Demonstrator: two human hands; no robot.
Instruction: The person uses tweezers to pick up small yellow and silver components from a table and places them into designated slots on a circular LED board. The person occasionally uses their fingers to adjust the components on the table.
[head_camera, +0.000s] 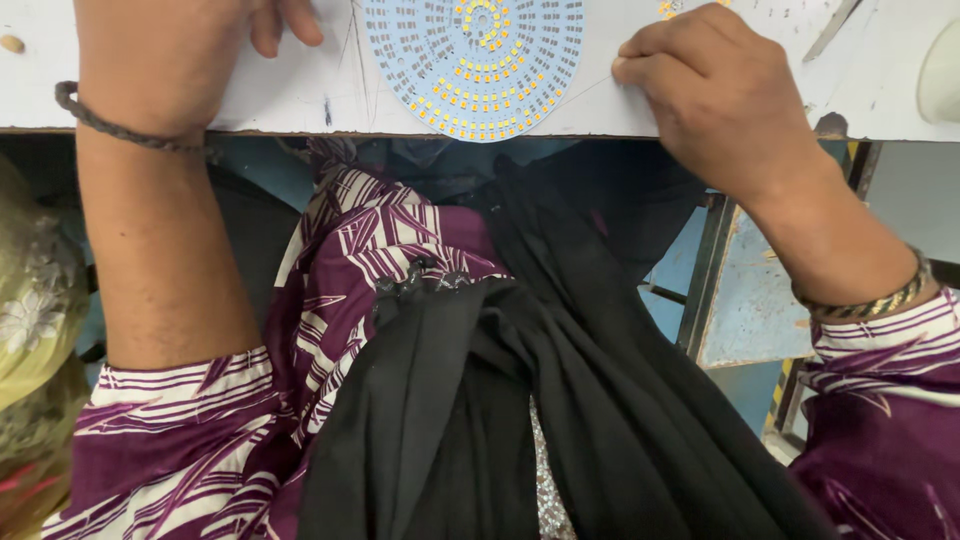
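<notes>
A round white circuit board (478, 60) dotted with small yellow parts lies at the near edge of a white worktable (320, 105), partly cut off by the top of the view. My left hand (165, 55) rests flat on the table to the board's left, fingers curled over the surface, holding nothing that I can see. My right hand (715, 85) sits to the board's right with fingers bent and tips pressed together near the table; whether they pinch anything small is hidden.
Below the table edge is my lap in purple-and-white patterned cloth (350, 270) and black fabric (560, 400). A blue metal frame (745, 290) stands at right. Green-gold cloth of another person (30, 330) is at the left edge. A white rounded object (942, 70) sits far right.
</notes>
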